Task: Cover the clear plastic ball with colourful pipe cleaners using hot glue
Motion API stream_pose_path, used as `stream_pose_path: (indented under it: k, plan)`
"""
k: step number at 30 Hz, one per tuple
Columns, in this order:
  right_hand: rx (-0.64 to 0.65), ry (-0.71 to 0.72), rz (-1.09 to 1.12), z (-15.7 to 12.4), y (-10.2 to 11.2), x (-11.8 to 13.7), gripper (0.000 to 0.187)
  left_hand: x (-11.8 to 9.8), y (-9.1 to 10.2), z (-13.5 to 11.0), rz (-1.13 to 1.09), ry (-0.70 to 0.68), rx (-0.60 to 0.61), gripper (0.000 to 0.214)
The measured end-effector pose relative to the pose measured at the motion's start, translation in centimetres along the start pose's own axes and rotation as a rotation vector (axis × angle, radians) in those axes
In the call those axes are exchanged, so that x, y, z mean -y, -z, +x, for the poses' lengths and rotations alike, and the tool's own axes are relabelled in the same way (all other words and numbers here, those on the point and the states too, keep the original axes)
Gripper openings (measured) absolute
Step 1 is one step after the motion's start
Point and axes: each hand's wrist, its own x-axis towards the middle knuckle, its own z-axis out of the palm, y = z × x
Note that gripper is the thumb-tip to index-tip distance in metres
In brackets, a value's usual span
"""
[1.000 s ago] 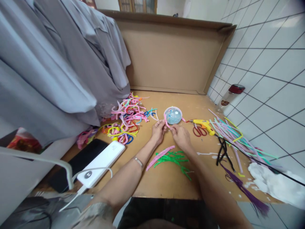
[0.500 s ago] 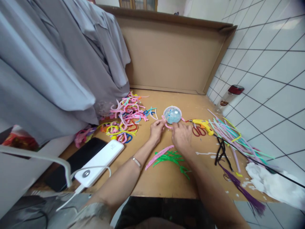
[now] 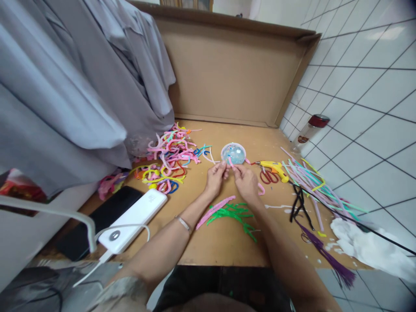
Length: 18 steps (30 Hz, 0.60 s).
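Right hand point(image 3: 246, 182) reaches forward, pinching a pink stem point(image 3: 231, 161); left hand point(image 3: 216, 180) curls just beside it, its hold unclear.

Pink fuzzy strip point(image 3: 231, 162), bent, held near round bluish dish point(image 3: 239, 154).

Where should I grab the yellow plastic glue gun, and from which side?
Grip the yellow plastic glue gun by its handle, probably from the right: the nozzle points left, the handle slants right and nearer, and scissors with red looped handles crowd the body's near side.
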Motion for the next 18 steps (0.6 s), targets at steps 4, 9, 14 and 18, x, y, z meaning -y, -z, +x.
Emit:
stream_pose_path:
  k: [4, 9, 14, 18]
  plan:
    - [0.003, 0.047, 0.08, 0.3, 0.0, -0.7, 0.037, -0.4, 0.1, -0.4, 0.22, -0.141, -0.011, 0.03]
    - [0.055, 0.031, -0.148, -0.5, 1.0, 0.7, 0.039, -0.9, 0.4, -0.7, 0.399, -0.272, 0.018, 0.019]
    - [0.064, 0.077, -0.345, -1.0, 1.2, 1.5, 0.039, -1.2, 0.3, -0.8, 0.45, -0.357, 0.028, 0.013]
    - [0.048, 0.104, -0.41, -1.0, 0.7, 1.4, 0.036, -1.1, 0.4, -0.7, 0.502, -0.387, 0.034, 0.013]
